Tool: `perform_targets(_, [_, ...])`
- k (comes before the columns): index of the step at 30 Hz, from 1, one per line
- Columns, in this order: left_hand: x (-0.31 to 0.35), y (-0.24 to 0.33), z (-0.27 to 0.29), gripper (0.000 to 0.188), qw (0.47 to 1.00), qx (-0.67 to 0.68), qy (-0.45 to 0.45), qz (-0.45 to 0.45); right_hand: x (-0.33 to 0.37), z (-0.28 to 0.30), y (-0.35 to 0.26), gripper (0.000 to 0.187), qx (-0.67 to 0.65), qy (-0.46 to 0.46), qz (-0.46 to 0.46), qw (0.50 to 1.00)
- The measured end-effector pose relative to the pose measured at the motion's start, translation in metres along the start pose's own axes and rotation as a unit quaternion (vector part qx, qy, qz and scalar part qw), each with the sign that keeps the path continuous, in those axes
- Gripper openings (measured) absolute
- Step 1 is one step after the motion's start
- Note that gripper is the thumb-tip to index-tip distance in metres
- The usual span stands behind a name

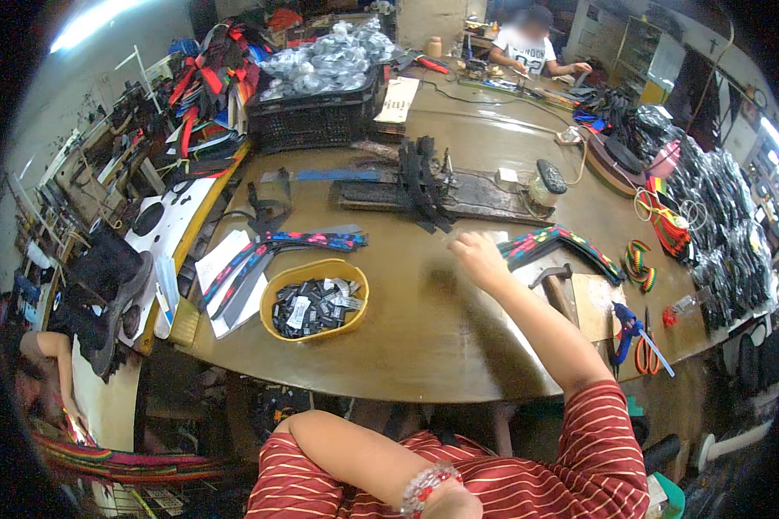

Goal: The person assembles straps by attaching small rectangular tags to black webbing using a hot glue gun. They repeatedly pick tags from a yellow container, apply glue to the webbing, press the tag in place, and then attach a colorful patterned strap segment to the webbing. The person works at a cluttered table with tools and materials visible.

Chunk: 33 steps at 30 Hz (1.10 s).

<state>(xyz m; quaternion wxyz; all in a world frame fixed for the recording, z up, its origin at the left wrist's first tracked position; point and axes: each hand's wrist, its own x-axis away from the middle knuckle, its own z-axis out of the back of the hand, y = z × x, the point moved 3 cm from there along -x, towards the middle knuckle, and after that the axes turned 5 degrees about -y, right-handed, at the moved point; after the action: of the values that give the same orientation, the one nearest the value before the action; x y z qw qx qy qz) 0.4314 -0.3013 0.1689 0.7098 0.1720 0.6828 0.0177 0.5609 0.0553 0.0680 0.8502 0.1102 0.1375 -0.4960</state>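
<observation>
My right hand (478, 258) reaches over the middle of the table, its fingers bent together. What they hold, if anything, is too small to make out. Just beyond it, a bundle of black straps (421, 182) lies across a dark board (485, 206). Beside the wrist, to its right, are patterned straps (541, 244) with red and blue on black. My left forearm crosses my body, wearing a beaded bracelet. Only the back part of my left hand (457, 507) shows at the lower edge; its fingers are hidden. A yellow basket (360, 317) of black buckles (307, 310) stands left of centre.
More patterned straps (307, 242) lie on white paper at left. A hammer (560, 290), orange-handled scissors (647, 348) and a blue glue gun (625, 330) sit near the right edge. A black crate (312, 121) stands at the back. Another person (528, 54) sits at the far end.
</observation>
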Motion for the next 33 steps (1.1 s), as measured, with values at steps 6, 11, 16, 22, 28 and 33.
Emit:
perform_targets(6, [0.030, 0.098, -0.040, 0.026, 0.375, -0.885, 0.121, 0.248, -0.067, -0.047, -0.021, 0.008, -0.006, -0.019, -0.091, 0.996])
perform_targets(11, [0.125, 0.189, -0.094, 0.027, 0.145, -0.668, 0.729, 0.035, -0.069, -0.034, -0.028, 0.010, 0.040, -0.013, -0.096, 0.994])
perform_targets(16, [0.186, 0.228, -0.116, 0.030, 0.300, -0.391, 0.830, -0.261, -0.007, 0.037, -0.062, 0.012, -0.168, 0.047, -0.119, 0.977])
perform_targets(22, [0.186, 0.218, -0.092, 0.018, 0.427, -0.326, 0.834, -0.130, 0.099, 0.096, -0.110, 0.031, -0.167, 0.105, 0.082, 0.977])
perform_targets(28, [0.162, 0.172, -0.071, 0.014, 0.563, -0.177, 0.807, 0.004, 0.163, 0.127, -0.121, 0.030, -0.172, 0.085, 0.178, 0.965])
perform_targets(33, [0.157, 0.160, -0.060, 0.014, 0.460, -0.183, 0.868, 0.036, 0.191, 0.120, -0.117, 0.030, -0.136, 0.126, 0.052, 0.981])
